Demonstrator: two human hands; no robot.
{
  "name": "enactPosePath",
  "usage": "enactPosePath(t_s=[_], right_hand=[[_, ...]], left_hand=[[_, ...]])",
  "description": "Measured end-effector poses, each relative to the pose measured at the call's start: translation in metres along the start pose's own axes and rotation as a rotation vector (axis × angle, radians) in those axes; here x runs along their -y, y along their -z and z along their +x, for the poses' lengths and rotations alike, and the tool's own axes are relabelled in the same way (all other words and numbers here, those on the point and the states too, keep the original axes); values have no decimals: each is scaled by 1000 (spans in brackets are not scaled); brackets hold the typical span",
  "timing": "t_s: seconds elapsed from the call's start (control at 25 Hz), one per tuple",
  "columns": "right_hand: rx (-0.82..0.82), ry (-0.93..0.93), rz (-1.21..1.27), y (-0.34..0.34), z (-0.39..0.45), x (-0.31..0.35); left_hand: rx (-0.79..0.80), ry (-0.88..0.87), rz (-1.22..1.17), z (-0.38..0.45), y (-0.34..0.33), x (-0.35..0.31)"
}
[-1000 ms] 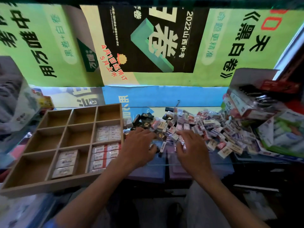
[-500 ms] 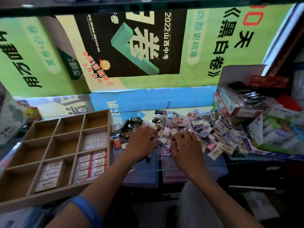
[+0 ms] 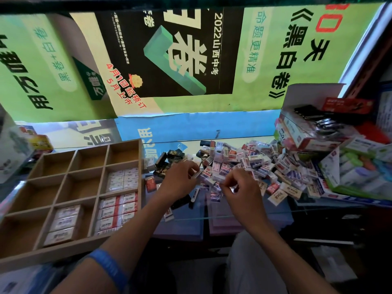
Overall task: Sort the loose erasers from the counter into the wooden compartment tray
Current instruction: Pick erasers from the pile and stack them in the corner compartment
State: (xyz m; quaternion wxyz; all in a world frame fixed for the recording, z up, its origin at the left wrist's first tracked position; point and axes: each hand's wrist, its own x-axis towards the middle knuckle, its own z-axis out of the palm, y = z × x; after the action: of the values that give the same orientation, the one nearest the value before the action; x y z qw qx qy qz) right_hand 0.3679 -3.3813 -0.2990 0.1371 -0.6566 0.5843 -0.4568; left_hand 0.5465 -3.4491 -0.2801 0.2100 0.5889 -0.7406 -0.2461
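A heap of small wrapped erasers [image 3: 250,162], mostly white with red or blue labels, lies on the glass counter right of centre. Several black erasers [image 3: 171,158] sit at its left end. The wooden compartment tray [image 3: 70,249] stands on the left; three of its right and near compartments hold rows of erasers [image 3: 115,211], the others are bare. My left hand [image 3: 180,181] is at the heap's left edge, fingertips pinching a small white eraser [image 3: 196,174]. My right hand [image 3: 239,189] is at the heap's near edge, with thumb and forefinger pinching an eraser [image 3: 222,184].
Open stationery boxes [image 3: 307,132] and a green carton [image 3: 356,175] are stacked on the right, against the heap. A dark pen [image 3: 194,196] lies between my hands. The glass counter's front edge [image 3: 233,217] runs just below my wrists. Posters cover the wall behind.
Both hands lay spread on the heap before; now their fingers are curled and each pinches an eraser. My left hand has shifted slightly right and up.
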Motion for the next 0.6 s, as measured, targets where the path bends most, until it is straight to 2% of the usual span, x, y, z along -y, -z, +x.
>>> enactPosePath(t_s=[0.12, 0.2, 0.32, 0.48, 0.6], right_hand=[[33, 5, 81, -1, -1, 8], [34, -4, 146, -2, -1, 15], [45, -24, 241, -7, -1, 30], [81, -12, 300, -19, -1, 52], [127, -98, 380, -25, -2, 67]], left_hand=[[-118, 105, -247, -3, 8, 1], [-114, 190, -471, -7, 20, 3], [-84, 196, -743, -22, 38, 9], [-88, 244, -934, -45, 59, 20], [-85, 258, -1017, -57, 70, 33]])
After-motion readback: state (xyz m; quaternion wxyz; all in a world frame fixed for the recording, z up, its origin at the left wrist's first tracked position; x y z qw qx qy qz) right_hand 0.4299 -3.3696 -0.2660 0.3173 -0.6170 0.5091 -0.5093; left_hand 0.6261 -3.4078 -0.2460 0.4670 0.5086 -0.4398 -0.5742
